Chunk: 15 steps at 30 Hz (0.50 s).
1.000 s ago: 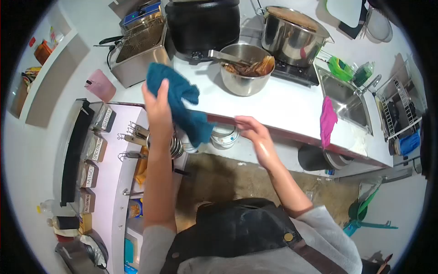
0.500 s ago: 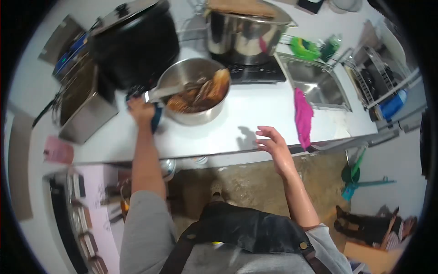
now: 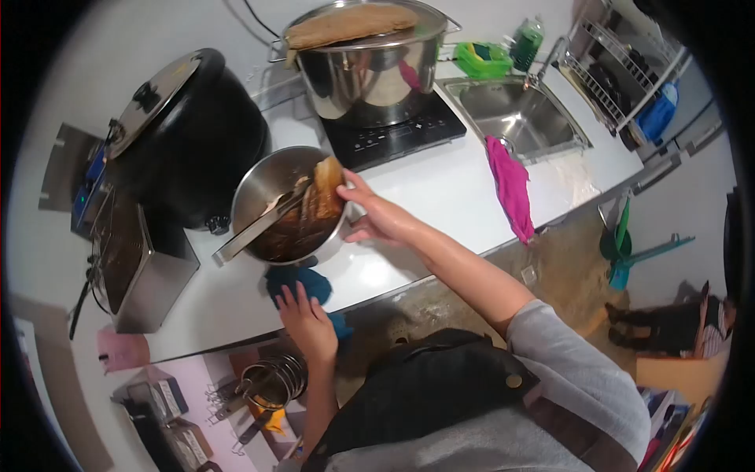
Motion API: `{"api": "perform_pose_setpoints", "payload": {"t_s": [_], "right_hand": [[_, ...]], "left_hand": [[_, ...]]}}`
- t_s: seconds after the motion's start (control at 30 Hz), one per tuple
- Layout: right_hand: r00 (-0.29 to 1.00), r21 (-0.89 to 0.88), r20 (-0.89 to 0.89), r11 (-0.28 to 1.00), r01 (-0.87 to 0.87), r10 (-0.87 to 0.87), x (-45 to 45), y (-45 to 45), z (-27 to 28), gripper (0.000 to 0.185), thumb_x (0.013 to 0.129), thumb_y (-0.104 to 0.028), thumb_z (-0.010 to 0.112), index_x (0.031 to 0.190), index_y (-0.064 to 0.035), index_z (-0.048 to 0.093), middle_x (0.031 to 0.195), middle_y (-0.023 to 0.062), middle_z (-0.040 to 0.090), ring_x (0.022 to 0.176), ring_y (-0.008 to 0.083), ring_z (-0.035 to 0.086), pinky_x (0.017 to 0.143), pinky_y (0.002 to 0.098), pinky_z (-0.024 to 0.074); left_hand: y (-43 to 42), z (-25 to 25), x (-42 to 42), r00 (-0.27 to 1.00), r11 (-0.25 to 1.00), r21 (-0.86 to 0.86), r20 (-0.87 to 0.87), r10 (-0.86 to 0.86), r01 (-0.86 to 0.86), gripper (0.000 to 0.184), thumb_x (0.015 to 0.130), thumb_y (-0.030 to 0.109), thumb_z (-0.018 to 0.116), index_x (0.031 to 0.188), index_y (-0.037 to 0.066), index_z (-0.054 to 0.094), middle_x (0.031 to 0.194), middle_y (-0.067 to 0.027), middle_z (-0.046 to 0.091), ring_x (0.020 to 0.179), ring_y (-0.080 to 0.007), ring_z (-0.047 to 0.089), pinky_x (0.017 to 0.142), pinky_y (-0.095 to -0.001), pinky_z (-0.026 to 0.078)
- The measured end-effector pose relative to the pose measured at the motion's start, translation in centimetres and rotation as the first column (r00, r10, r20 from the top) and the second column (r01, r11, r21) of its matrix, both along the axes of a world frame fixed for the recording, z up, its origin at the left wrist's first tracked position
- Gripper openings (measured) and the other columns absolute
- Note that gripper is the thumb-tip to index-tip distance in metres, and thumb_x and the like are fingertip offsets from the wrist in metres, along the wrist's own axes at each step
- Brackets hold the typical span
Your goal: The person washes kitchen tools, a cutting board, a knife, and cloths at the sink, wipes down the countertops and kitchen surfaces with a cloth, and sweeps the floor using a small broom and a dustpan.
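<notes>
A steel bowl (image 3: 250, 182) stands tilted on the counter, holding browned chunks of meat (image 3: 326, 189) in dark sauce. Metal tongs (image 3: 255, 228) lie across it, their handle end poking over the near-left rim. My right hand (image 3: 377, 212) grips the bowl's right side, thumb up by the rim and fingers lower on the wall. Just below the bowl, at the counter's front edge, my left hand (image 3: 308, 321) is on a crumpled dark teal cloth (image 3: 295, 283). Its fingers are partly spread over the fabric, and some cloth shows beside the palm.
A large black lidded pot (image 3: 189, 134) stands left of the bowl, near a rectangular steel container (image 3: 161, 271). Behind, a big steel pot (image 3: 370, 79) sits on a black induction cooker (image 3: 393, 141). A pink cloth (image 3: 511, 189) drapes by the sink (image 3: 515, 114). Another person (image 3: 661, 322) is at lower right.
My right hand has moved from above the counter's front edge onto the bowl's right side. My left hand has come with the teal cloth from left of the bowl to its near side.
</notes>
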State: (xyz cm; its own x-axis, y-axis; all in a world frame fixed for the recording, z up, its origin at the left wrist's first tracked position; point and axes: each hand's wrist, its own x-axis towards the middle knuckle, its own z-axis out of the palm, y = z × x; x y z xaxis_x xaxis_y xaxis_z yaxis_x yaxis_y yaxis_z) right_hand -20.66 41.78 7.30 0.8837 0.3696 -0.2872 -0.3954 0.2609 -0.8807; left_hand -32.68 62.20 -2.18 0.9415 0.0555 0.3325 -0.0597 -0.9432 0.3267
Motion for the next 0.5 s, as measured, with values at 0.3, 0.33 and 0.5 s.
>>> {"api": "perform_pose_setpoints", "payload": {"t_s": [0.3,0.33,0.5], "right_hand": [[0.991,-0.158,0.136,0.987,0.040,-0.018,-0.5,5.5,-1.7,0.068,0.087,-0.037,0.049,0.140,-0.0166,0.011,0.119,0.0249,0.044,0.102,0.0345,0.051,0.077,0.0398,0.0468],[0.960,-0.248,0.272,0.958,0.144,-0.074,-0.4,5.2,-2.8,0.064,0.087,-0.036,0.050,0.138,-0.0155,0.016,0.117,0.0244,0.045,0.098,0.0340,0.052,0.078,0.0384,0.0456],[0.777,-0.316,0.600,0.836,0.448,-0.190,-2.6,-3.3,-3.1,0.044,0.084,-0.025,0.053,0.123,-0.0063,0.044,0.106,0.0205,0.051,0.092,0.0338,0.052,0.084,0.0374,0.0398]], "left_hand": [[-7.3,2.6,2.0,0.643,0.712,-0.161,-0.329,-0.691,0.683,0.046,0.081,0.025,0.056,0.125,0.011,0.049,0.134,-0.0203,0.035,0.126,-0.0418,0.027,0.103,-0.0496,0.021],[-9.4,3.1,3.1,0.643,0.683,-0.085,-0.270,-0.717,0.726,0.048,0.082,0.030,0.054,0.127,0.016,0.046,0.137,-0.0205,0.030,0.127,-0.0429,0.024,0.103,-0.0508,0.018],[-18.8,0.4,8.7,0.606,0.604,0.045,-0.094,-0.790,0.795,0.054,0.085,0.047,0.046,0.134,0.027,0.037,0.143,-0.0218,0.016,0.131,-0.0450,0.010,0.104,-0.0549,0.009]]}}
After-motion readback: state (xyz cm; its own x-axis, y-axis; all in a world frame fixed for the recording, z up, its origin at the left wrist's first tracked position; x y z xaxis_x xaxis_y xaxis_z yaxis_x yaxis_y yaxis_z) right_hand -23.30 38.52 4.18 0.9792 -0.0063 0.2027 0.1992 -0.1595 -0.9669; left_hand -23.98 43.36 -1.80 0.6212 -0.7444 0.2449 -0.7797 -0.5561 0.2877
